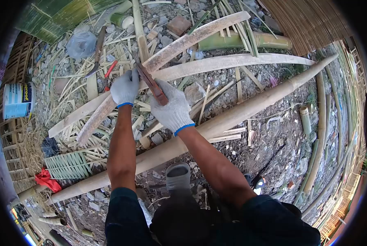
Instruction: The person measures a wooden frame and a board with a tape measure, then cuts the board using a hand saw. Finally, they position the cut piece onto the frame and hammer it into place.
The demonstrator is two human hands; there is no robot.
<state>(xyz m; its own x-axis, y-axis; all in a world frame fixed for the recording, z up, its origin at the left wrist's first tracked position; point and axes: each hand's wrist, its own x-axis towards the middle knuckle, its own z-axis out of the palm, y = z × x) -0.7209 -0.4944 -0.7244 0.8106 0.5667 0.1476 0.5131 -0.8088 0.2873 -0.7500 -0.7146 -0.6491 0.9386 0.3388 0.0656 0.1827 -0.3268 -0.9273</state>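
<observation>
My right hand (171, 107), in a white knit glove with a blue cuff, is closed round the handle of a rusty brown tool (152, 86), which points up and left. Just left of it, my gloved left hand (125, 87) is closed on a pale bamboo strip (97, 119) that runs under the tool. A second long strip (232, 61) crosses behind both hands. Close to my left hand lies a red-handled tool (110, 69). The fingertips of both hands are partly hidden.
A long thick bamboo pole (228, 119) lies diagonally below the hands. Shavings, stones and a curved-blade knife (97, 53) are at the upper left. A paint bucket (18, 101) stands far left, above a green woven piece (68, 166) and red cloth (48, 180).
</observation>
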